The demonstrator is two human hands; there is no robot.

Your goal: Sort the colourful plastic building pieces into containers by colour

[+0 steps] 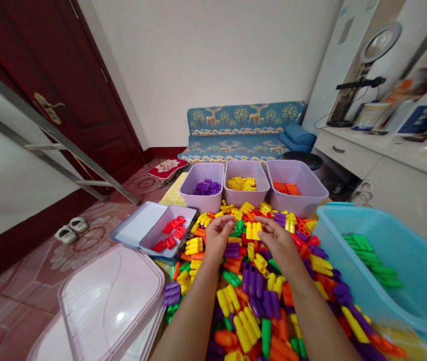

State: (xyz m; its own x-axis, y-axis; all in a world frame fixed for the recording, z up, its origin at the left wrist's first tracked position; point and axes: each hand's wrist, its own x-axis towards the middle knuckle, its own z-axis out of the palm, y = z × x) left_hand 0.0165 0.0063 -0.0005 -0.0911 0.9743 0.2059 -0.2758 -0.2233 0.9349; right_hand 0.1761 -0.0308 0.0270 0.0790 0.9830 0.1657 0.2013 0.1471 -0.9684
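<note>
A heap of plastic tube blocks (251, 291) in yellow, purple, orange, green and red covers the table in front of me. My left hand (217, 236) rests on the far part of the heap with its fingers curled over the blocks. My right hand (279, 239) sits beside it, fingers bent and pinched on a yellow block (253, 229). Behind the heap stand three lilac bins: one with purple blocks (203, 186), one with yellow blocks (242, 183), one with orange blocks (296, 189). A shallow tray with red blocks (169, 231) lies to the left.
A large blue tub (382, 271) with green blocks stands on the right. Translucent lids (108, 301) are stacked at the lower left. Beyond are a patterned sofa (241, 130), a dark red door (59, 85), a metal ladder (55, 135) and white slippers (71, 229).
</note>
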